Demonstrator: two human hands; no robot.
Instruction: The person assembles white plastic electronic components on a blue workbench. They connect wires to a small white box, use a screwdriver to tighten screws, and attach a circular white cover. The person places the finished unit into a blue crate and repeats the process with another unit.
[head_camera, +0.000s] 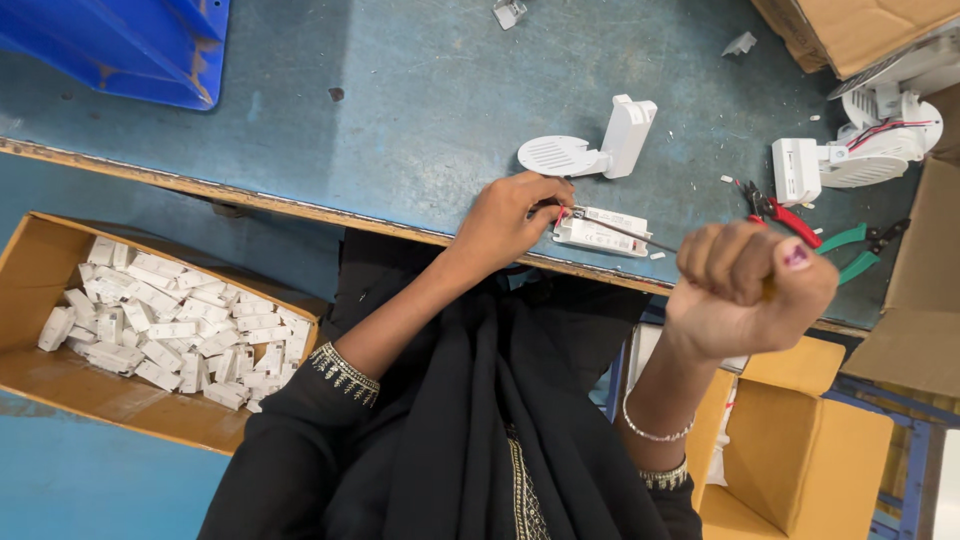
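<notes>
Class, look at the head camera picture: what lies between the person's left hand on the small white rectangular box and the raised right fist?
In the head view, a thin metal screwdriver shaft spans the gap from the right fist to the left hand on the white rectangular box.

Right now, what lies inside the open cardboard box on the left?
The cardboard box holds a heap of small white plastic blocks. Whatever lies beneath the heap is covered.

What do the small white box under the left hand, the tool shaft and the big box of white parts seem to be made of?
Small white box: likely moulded plastic, smooth matt. Tool shaft: thin grey metal with a slight sheen. Big box: brown cardboard with a dull, raw surface.
</notes>
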